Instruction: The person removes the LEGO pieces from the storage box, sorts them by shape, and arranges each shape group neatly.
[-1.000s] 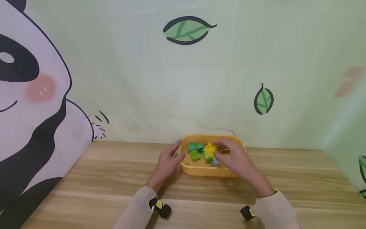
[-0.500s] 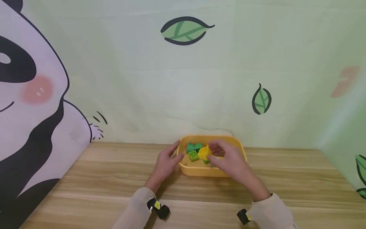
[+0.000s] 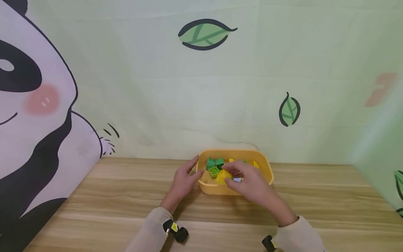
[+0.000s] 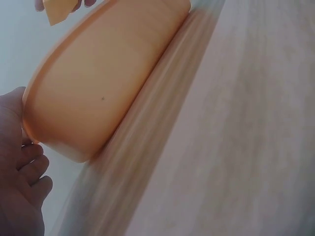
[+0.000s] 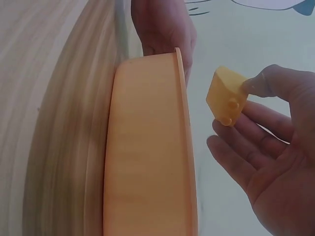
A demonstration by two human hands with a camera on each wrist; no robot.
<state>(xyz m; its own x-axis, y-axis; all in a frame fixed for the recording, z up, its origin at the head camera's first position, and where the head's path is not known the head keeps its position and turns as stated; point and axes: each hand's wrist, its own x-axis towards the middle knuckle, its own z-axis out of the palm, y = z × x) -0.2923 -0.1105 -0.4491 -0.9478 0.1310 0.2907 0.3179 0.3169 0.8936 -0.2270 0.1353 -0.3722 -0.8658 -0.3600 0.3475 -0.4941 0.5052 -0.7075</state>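
Observation:
A yellow toy building brick with a slanted face and small studs is pinched between the thumb and fingers of my right hand. In the right wrist view the brick is held higher than the bin's rim, its studs facing the fingers. My left hand holds the left end of an orange-yellow plastic bin, thumb and fingers at its rim. Inside the bin lie a light green brick, darker green bricks, a pale blue piece and more yellow pieces, partly hidden by my right hand.
The bin stands on a wood-grain table, close to its back edge. Behind rises a pale green wall cloth printed with leaves and a large panda.
My right hand has lifted the yellow brick from among the others and moved it left and toward the bin's near side. The left hand stays at the bin's left end.

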